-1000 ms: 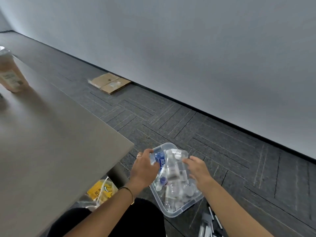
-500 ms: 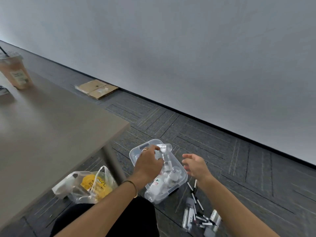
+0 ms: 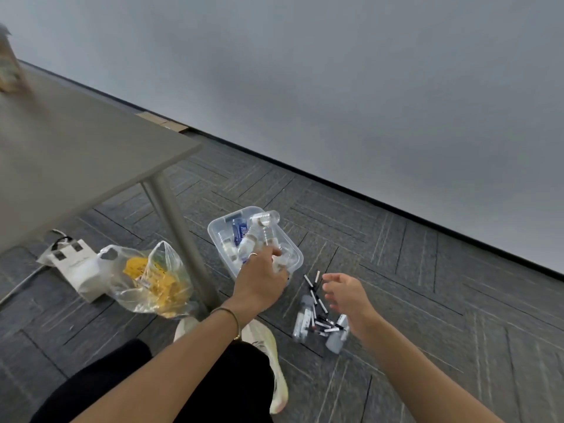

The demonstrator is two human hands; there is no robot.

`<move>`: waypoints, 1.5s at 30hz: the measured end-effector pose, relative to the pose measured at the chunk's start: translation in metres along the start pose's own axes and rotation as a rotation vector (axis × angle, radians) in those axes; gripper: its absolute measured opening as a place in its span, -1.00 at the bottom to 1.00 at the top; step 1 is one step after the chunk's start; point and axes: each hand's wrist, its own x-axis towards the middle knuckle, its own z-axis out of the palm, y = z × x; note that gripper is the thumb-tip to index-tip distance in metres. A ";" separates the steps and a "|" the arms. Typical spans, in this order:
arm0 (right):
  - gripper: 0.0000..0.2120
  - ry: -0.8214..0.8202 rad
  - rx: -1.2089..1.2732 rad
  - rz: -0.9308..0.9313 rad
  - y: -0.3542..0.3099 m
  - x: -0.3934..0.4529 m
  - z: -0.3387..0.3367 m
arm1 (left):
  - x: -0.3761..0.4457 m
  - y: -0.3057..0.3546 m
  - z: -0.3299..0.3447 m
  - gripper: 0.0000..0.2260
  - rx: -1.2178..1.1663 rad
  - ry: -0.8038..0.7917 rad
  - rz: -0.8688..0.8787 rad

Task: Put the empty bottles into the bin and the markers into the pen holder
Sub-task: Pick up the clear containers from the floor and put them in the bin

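Grey carpet (image 3: 396, 270) is strewn with markers (image 3: 317, 300) at 5 o'clock of a bin (image 3: 219, 236); a bottle (image 3: 259, 233) is gripped by the left hand (image 3: 259, 285), the right hand (image 3: 345, 293) held slack.

Grey table (image 3: 76, 154) – beneath it a clear plastic bag (image 3: 152, 279) beside a white paper bag (image 3: 76, 267).

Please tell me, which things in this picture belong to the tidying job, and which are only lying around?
Job:
clear bin with bottles in it
bottle under the left hand
markers on the carpet
bottles among them
right hand, holding nothing

Lying about:
plastic bag
white paper bag
table
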 end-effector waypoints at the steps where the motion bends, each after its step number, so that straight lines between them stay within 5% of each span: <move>1: -0.84 -0.004 -0.004 0.005 0.005 -0.001 -0.002 | -0.004 0.002 0.006 -0.64 -0.005 -0.008 -0.014; 12: -0.82 0.050 0.061 0.098 0.072 0.066 -0.034 | 0.040 -0.013 0.116 -0.67 -0.003 -0.280 -0.209; 23: -0.82 0.102 0.043 0.314 0.195 0.195 -0.036 | 0.146 -0.124 0.271 -0.81 0.109 -0.447 -0.394; 27: -0.82 0.140 0.050 0.402 0.233 0.228 -0.032 | 0.169 -0.166 0.317 -0.70 0.134 -0.511 -0.510; 35: -0.80 0.219 0.035 0.508 0.297 0.276 -0.039 | 0.214 -0.226 0.408 -0.23 0.139 -0.506 -0.619; 45: -0.75 0.295 0.020 0.605 0.331 0.319 -0.056 | 0.222 -0.240 0.439 -0.51 0.073 -0.392 -0.604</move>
